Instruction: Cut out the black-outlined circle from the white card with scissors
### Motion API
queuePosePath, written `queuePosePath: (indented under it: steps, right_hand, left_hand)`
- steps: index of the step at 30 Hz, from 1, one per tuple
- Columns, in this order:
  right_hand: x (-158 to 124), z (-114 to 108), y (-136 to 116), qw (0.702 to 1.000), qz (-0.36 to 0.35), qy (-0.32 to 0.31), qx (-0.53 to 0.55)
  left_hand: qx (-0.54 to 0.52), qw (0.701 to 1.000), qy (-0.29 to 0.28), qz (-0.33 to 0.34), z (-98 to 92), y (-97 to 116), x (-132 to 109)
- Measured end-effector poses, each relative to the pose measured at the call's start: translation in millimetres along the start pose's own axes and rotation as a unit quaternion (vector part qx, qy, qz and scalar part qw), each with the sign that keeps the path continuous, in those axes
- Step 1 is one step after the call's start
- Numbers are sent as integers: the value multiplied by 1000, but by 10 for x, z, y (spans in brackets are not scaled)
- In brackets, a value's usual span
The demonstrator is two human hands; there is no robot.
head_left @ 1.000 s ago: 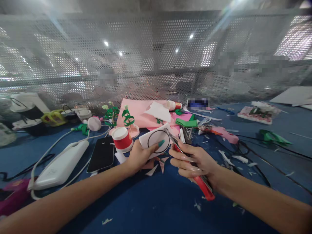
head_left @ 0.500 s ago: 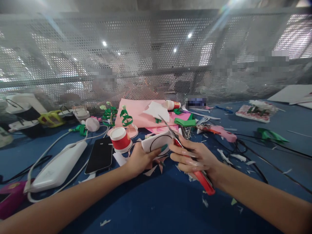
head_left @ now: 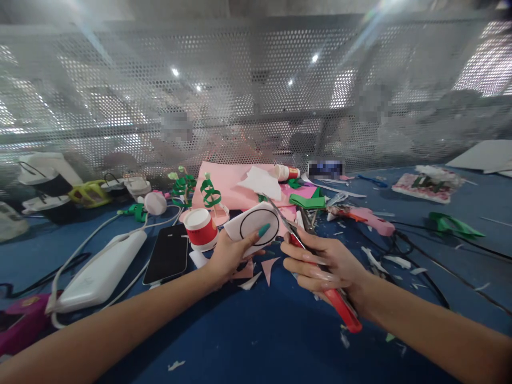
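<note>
- White paper, marked with a black circle outline, is held up near the middle of the view, above the blue surface; the clock directions below run from this paper.
- Left hand, at 7 to 8 o'clock, pinches the paper, thumb flat on the marked face and fingers behind; it is closed on that sheet.
- Right hand, between 3 and 4 o'clock, has its fingers curled closed around red-handled scissors.
- The scissors' blades point towards 11 o'clock and lie along the paper's right edge; whether they touch it, I cannot tell.
- Red-and-white cup stands at 9 o'clock, just beyond the left hand.
- Black phone lies between 8 and 9 o'clock, farther out.
- Pink triangular scrap lies at 5 o'clock, between the hands.
- Green folded paper is at 2 o'clock.
- Pink glue gun lies at 3 o'clock, well apart.
</note>
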State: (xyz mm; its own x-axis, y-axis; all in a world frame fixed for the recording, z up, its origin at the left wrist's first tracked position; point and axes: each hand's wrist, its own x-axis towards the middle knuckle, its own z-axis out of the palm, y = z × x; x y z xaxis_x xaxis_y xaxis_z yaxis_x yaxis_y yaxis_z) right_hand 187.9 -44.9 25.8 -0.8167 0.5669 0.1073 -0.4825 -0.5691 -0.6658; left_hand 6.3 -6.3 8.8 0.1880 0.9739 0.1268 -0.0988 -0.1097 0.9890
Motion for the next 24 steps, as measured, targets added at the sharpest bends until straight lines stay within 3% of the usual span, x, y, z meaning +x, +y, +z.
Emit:
queuePosePath:
  steps: [13,18,24]
  right_hand:
    - [-11,-77,9,1000,29,3,0]
    - [-10,-53,25,1000,16,6,-4]
    - [-1,-29,29,1000,12,-5,-3]
  left_hand:
    - [17,999,31,-27,-29,-3,-9]
    - [17,1000,-10,10,6,48,-37]
    - [43,999,-32,-3,23,78,-75]
